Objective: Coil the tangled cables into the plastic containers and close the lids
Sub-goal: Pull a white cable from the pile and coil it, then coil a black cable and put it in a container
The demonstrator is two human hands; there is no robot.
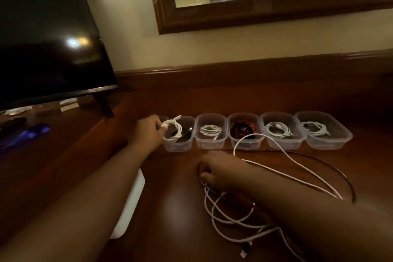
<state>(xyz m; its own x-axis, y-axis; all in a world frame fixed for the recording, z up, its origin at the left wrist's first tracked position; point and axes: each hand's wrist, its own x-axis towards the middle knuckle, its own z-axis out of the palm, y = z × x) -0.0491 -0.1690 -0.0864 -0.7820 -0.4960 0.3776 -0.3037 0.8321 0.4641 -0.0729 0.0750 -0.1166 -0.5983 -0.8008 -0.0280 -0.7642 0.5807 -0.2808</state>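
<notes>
While left hand (pixel 148 132) grips white coil (pixel 173 131) over leftmost container (pixel 180 144), right hand (pixel 214 173) grasps tangled cables (pixel 229 215).

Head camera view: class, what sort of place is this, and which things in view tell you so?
Probably a hotel room or bedroom: a flat-screen television stands on a polished wooden desk against the wall, with a wood-framed mirror hung above.

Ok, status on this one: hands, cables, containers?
Left hand holds white coil at leftmost container. Right hand on loose cables. Lids off.
</notes>
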